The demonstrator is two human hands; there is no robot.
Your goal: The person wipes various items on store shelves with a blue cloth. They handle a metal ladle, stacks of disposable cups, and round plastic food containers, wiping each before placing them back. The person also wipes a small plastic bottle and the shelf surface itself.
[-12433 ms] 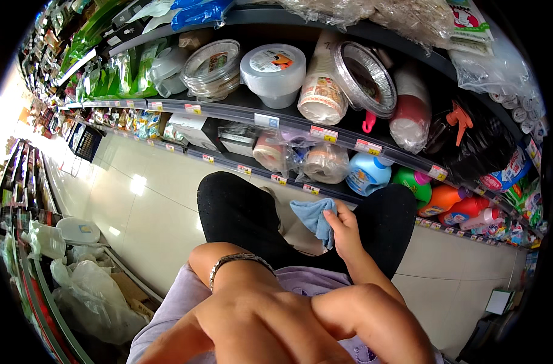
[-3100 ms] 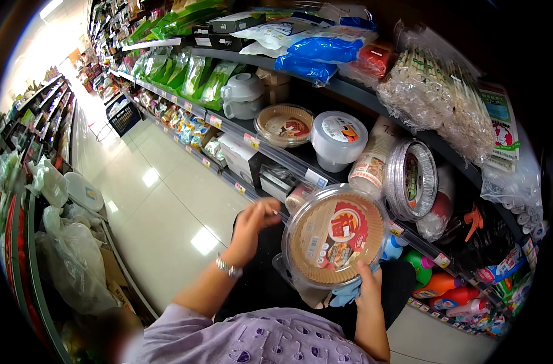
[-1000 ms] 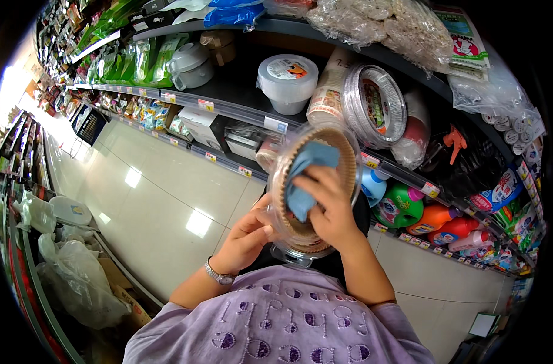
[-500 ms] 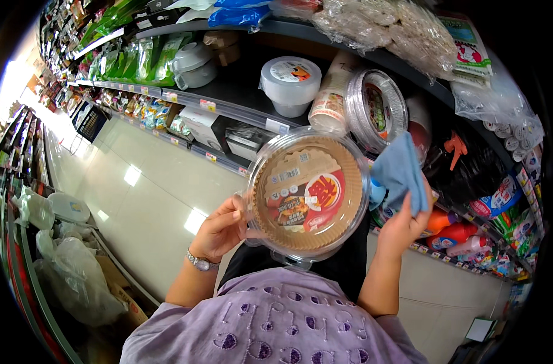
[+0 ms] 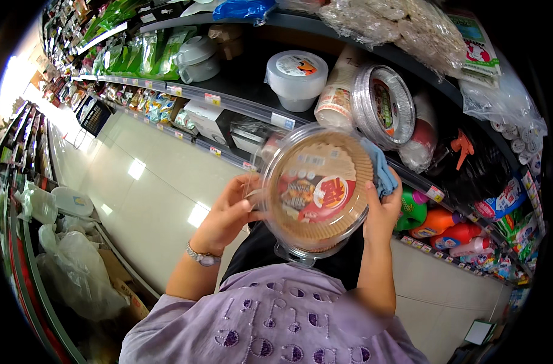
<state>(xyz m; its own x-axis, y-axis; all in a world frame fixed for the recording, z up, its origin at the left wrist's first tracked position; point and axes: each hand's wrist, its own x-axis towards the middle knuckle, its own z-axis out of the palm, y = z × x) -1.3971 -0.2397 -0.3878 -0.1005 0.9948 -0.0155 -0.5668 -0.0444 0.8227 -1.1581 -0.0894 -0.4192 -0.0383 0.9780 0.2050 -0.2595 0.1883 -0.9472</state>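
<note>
In front of my body I hold a round clear plastic container (image 5: 291,246), tilted, with a stack of brown fluted paper liners (image 5: 356,164) and a red and tan label inside. My left hand (image 5: 230,209), with a watch on its wrist, grips the container's left rim between thumb and fingers. A blue cloth (image 5: 382,176) is bunched in my right hand (image 5: 382,209) and pressed against the container's right rim. My right thumb lies over the near side of that rim; the fingers behind the cloth are partly hidden.
Ahead, a shelf (image 5: 246,102) carries white tubs (image 5: 296,82), wrapped paper cups (image 5: 337,100) and foil trays (image 5: 382,106). Coloured bottles (image 5: 437,224) stand lower right. At left, a plastic bag (image 5: 76,276) lies in another shelf unit across the tiled floor (image 5: 149,194).
My right hand has brought the cloth left and down from beside the container onto its right rim. The container has turned and tilted slightly, shifting a little right.
</note>
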